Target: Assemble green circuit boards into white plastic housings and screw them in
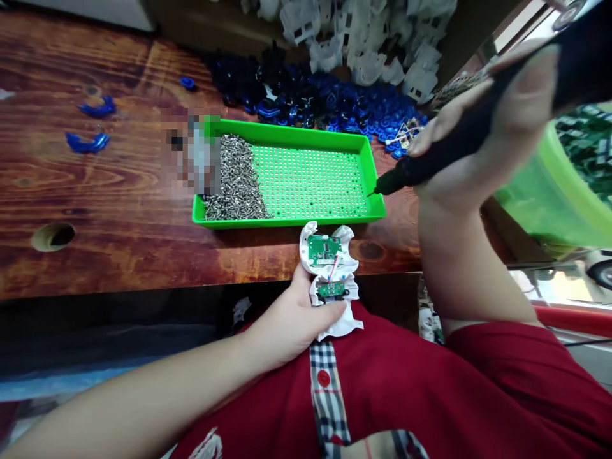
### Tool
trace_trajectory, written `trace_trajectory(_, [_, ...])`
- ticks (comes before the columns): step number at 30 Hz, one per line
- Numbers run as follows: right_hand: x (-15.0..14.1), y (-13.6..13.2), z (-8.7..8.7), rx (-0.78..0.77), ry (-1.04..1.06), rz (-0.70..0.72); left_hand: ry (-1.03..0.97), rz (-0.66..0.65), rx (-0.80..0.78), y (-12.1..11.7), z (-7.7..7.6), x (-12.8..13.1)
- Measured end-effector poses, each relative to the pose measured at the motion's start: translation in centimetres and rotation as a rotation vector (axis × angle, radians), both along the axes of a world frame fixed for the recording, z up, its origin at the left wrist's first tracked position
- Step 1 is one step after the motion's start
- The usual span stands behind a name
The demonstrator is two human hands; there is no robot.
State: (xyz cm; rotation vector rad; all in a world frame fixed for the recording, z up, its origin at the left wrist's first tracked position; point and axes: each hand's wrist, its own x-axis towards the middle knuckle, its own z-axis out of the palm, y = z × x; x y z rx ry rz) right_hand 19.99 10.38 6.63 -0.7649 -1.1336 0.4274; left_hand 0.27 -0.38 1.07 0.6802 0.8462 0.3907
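At the table's front edge my left hand (299, 315) grips a white plastic housing (340, 326), its thumb laid across the lower part. Inside the housing sit a green circuit board (324, 248) and a smaller one below, with short wires between them. My right hand (471, 143) is wrapped round a black electric screwdriver (444, 150), pointing left and down. Its thin bit reaches over the right end of a green tray (287, 223). Small silver screws (234, 182) lie heaped in the tray's left part, and its perforated floor shows on the right.
Behind the tray lies a pile of blue plastic parts (329, 102), with white translucent housings (363, 38) heaped above it. Loose blue pieces (87, 143) rest on the wooden table (129, 185), which has a round hole (53, 236). A yellow-green tub (549, 191) stands at right.
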Motion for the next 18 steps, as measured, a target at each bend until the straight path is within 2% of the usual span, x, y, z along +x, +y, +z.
trace_trajectory(2, [-0.4,1.4,-0.9,0.053,-0.031,-0.007,-0.014,-0.006,-0.011,0.0,0.0,-0.1])
trace_trajectory(6, [-0.1,2.5,-2.3,0.023,-0.074,-0.024,0.0,-0.013,0.008,0.1,-0.1,-0.2])
trace_trajectory(18, [0.0,2.2,-2.8,0.076,-0.048,0.015,-0.027,-0.003,0.025,0.0,-0.4,-0.1])
